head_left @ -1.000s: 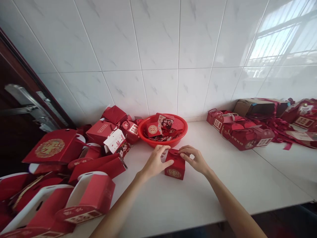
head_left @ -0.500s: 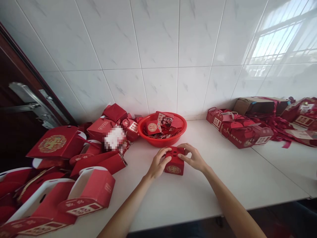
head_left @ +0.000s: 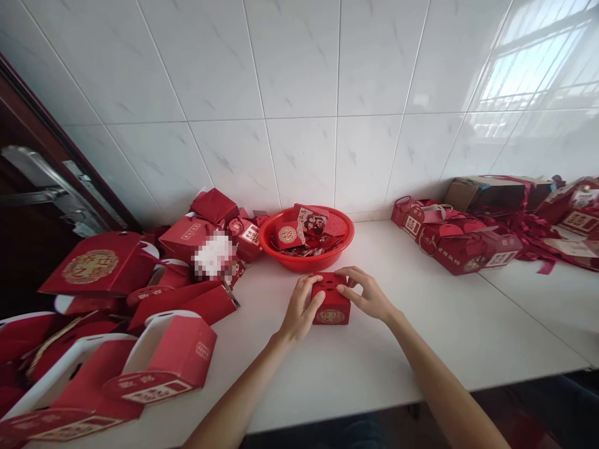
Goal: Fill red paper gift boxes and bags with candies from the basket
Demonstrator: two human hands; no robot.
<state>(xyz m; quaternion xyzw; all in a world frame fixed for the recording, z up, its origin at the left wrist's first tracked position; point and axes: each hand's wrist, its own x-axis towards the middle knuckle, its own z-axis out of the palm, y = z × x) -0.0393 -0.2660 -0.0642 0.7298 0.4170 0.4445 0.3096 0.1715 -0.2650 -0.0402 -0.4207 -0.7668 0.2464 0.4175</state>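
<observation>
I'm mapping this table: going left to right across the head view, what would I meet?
Pile of red gift boxes, left hand, small red gift box with gold emblem, right hand, cluster of handled red gift boxes.

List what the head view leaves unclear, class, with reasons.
All in the head view:
Small red box: inside hidden by its own top.
Its left side: covered by the left grip.
Pale patch at left: blurred into squares.
Lower-left open box: cut off by the picture's edge.

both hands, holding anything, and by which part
Yes, the small red box: left hand at its upper left side, right hand at its upper right.
</observation>
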